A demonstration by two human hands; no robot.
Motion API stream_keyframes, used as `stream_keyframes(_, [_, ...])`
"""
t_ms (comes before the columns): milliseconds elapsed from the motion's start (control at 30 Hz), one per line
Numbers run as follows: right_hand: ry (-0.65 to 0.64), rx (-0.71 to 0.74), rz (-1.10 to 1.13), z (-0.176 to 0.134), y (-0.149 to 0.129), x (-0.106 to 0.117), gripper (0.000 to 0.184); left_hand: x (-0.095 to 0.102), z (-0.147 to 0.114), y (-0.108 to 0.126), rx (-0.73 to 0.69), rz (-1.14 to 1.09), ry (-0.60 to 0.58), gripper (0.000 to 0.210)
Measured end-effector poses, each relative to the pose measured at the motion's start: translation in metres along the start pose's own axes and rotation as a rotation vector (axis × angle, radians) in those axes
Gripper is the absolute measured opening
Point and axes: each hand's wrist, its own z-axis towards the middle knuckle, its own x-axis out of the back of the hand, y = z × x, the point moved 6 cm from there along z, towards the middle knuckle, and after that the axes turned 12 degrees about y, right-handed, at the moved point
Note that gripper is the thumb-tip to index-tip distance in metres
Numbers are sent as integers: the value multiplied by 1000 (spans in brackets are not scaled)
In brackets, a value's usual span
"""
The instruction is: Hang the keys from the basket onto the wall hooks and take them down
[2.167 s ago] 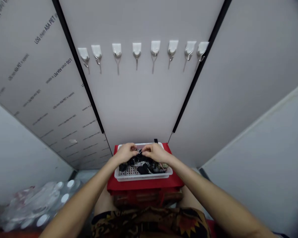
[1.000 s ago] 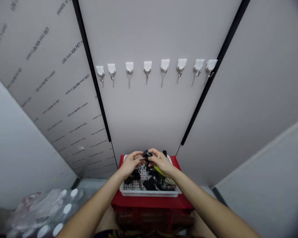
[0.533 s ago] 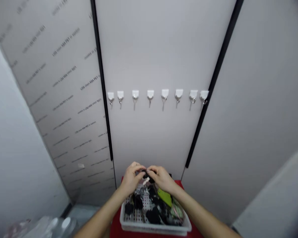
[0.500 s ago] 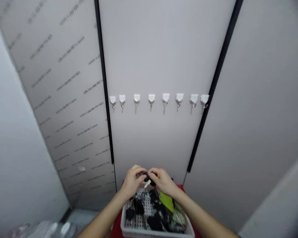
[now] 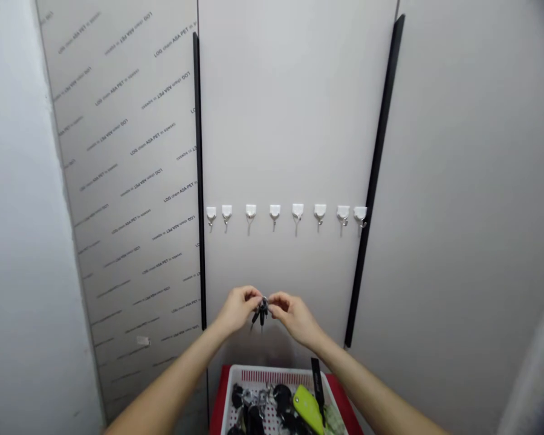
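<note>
A small bunch of black-headed keys (image 5: 262,313) hangs from a metal ring in front of the pale panel. My left hand (image 5: 238,309) pinches the ring from the left with thumb and fingertips. From the right, the fingertips of my right hand (image 5: 294,315) are closed on the same ring. Below both hands stands a white plastic basket (image 5: 272,370) with slotted walls. In it lie a yellow-green key holder (image 5: 307,408), a black strap (image 5: 317,383) leaning at the right, and several black keys and fobs (image 5: 281,397).
Several white hooks (image 5: 274,212) line the panel (image 5: 281,121) in a row above my hands. Black vertical strips (image 5: 198,181) edge the panel on both sides. Beneath the basket is a red surface (image 5: 344,402). A printed-film panel (image 5: 131,181) stands to the left.
Both hands have risen from just over the basket to in front of the panel with the bunch of keys. The keys now hang down. The view has shifted, with the hooks lower in it.
</note>
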Motion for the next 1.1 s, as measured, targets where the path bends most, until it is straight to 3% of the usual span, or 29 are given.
stream_keyframes(100, [15, -148, 161, 3, -3, 14, 16, -7, 11, 26, -44, -4, -17, 10])
stream_keyframes(267, [182, -193, 341, 5, -8, 58, 20, -36, 27, 64, -127, 113, 52, 8])
stream_keyframes(500, [506, -180, 361, 29, -7, 154, 14, -104, 54, 123, -276, 38, 91, 15])
stream_keyframes(667, [715, -154, 286, 51, -17, 217, 6, -139, 64, 164, -474, 123, 164, 25])
stream_keyframes(867, [801, -196, 188, 65, -7, 238, 7, -165, 72, 171, -480, 268, 149, 32])
stream_keyframes(1100, [827, -227, 93, 72, 8, 240, 6, -167, 74, 156, -436, 321, 74, 34])
